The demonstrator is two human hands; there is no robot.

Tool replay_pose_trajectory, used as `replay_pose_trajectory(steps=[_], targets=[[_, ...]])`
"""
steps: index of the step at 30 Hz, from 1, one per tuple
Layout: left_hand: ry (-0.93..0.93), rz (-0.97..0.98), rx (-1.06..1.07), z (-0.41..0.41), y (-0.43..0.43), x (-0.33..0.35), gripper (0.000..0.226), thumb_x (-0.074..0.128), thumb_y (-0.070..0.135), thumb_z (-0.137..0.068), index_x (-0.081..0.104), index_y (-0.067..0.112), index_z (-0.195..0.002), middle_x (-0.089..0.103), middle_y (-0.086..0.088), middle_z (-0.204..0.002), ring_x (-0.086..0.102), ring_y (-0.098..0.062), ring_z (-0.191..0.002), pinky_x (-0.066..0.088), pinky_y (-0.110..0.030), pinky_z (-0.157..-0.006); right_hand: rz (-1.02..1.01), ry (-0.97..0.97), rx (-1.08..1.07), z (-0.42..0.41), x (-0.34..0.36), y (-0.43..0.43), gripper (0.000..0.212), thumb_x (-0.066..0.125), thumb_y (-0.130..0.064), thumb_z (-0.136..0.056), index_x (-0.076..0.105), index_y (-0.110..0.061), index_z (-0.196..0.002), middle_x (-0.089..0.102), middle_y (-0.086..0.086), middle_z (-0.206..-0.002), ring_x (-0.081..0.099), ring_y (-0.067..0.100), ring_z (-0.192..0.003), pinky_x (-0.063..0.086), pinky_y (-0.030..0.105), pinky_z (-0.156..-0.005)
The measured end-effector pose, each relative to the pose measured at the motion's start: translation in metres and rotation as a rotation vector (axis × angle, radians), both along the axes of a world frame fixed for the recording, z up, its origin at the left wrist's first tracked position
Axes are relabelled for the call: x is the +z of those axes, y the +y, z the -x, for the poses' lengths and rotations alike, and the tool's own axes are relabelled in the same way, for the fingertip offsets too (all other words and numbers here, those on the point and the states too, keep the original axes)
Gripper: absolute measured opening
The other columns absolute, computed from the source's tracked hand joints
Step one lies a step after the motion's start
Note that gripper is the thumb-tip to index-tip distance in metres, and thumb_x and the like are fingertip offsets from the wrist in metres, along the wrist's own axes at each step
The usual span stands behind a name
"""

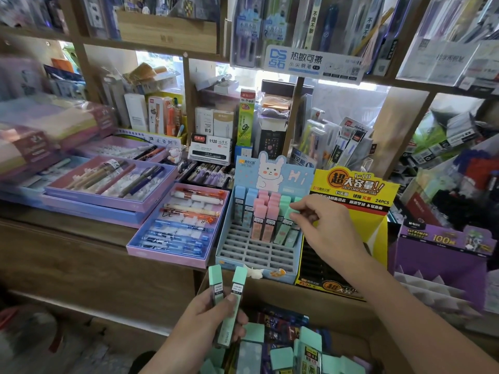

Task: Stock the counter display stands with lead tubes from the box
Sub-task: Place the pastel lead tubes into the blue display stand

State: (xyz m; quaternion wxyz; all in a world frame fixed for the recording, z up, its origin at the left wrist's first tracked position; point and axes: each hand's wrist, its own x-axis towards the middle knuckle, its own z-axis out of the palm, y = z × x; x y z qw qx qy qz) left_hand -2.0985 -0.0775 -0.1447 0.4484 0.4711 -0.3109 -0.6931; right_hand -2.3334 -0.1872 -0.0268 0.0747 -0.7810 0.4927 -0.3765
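Note:
A light-blue counter display stand point(244, 261) with a rabbit header holds blue, pink and mint-green lead tubes in its back rows; its front slots are bare. My right hand point(318, 221) pinches the top of a mint-green lead tube point(293, 211) standing in the stand's right column. My left hand point(213, 314) grips two mint-green lead tubes point(236, 298) upright, low in front of the stand. Beneath them, a cardboard box point(351, 319) holds more mint tubes point(282, 359) and dark packets.
A yellow display stand point(378, 238) sits right of the blue one, with a purple box point(442, 255) beyond it. Pink and purple pen trays point(175, 225) lie to the left on the wooden counter point(81, 255). Packed shelves rise behind.

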Motion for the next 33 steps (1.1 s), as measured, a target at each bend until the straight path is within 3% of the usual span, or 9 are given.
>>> replay_pose_trajectory(steps=[7,13,19,22,26,33], targets=[[-0.008,0.004,-0.01,0.0,0.001,0.002,0.02,0.061,0.015,-0.101,0.061,0.0,-0.114,0.071,-0.025,-0.084,0.068,-0.032,-0.067,0.057,-0.034,-0.061,0.02,0.034,0.002,0.0,0.0,-0.002,0.01,0.075,-0.012,-0.092,0.076,-0.014,-0.101,0.056,-0.025,-0.083,0.057,-0.01,-0.083,0.041,0.007,-0.067],[-0.041,0.024,0.004,0.003,0.003,0.008,0.015,0.06,0.012,-0.101,0.061,0.001,-0.111,0.072,-0.022,-0.08,0.068,-0.03,-0.064,0.057,-0.032,-0.059,-0.017,-0.009,0.006,-0.001,-0.001,-0.008,0.01,0.076,-0.011,-0.092,0.077,-0.013,-0.102,0.066,-0.01,-0.09,0.061,-0.001,-0.08,0.047,0.012,-0.073],[-0.042,0.027,0.01,0.004,0.005,0.012,0.013,0.059,0.012,-0.101,0.06,0.001,-0.108,0.071,-0.022,-0.079,0.068,-0.03,-0.063,0.056,-0.031,-0.058,-0.032,-0.026,0.004,-0.003,-0.002,-0.007,0.016,0.073,-0.008,-0.093,0.077,-0.012,-0.108,0.064,-0.014,-0.09,0.06,-0.013,-0.086,0.045,0.003,-0.074],[-0.045,0.028,0.006,0.004,0.004,0.013,0.013,0.059,0.012,-0.102,0.06,0.001,-0.108,0.071,-0.022,-0.078,0.067,-0.03,-0.063,0.056,-0.032,-0.058,-0.026,0.035,0.003,-0.005,-0.002,-0.006,0.016,0.072,-0.012,-0.094,0.077,-0.014,-0.109,0.069,-0.009,-0.095,0.06,-0.001,-0.081,0.046,0.011,-0.076],[-0.034,0.026,0.014,0.005,0.004,0.014,0.011,0.059,0.01,-0.101,0.06,0.0,-0.107,0.07,-0.024,-0.077,0.066,-0.031,-0.062,0.056,-0.033,-0.057,0.005,0.125,-0.011,-0.009,-0.001,-0.006,0.017,0.07,-0.016,-0.097,0.078,-0.014,-0.111,0.072,-0.003,-0.104,0.062,0.011,-0.091,0.054,0.031,-0.082],[-0.037,0.027,0.035,0.006,0.005,0.017,0.011,0.06,0.008,-0.1,0.062,0.0,-0.107,0.069,-0.026,-0.077,0.065,-0.033,-0.062,0.056,-0.034,-0.056,0.012,0.263,-0.084,-0.014,-0.003,0.0,0.026,0.067,-0.022,-0.099,0.075,-0.019,-0.124,0.056,-0.004,-0.116,0.064,0.017,-0.087,0.051,0.028,-0.068]])
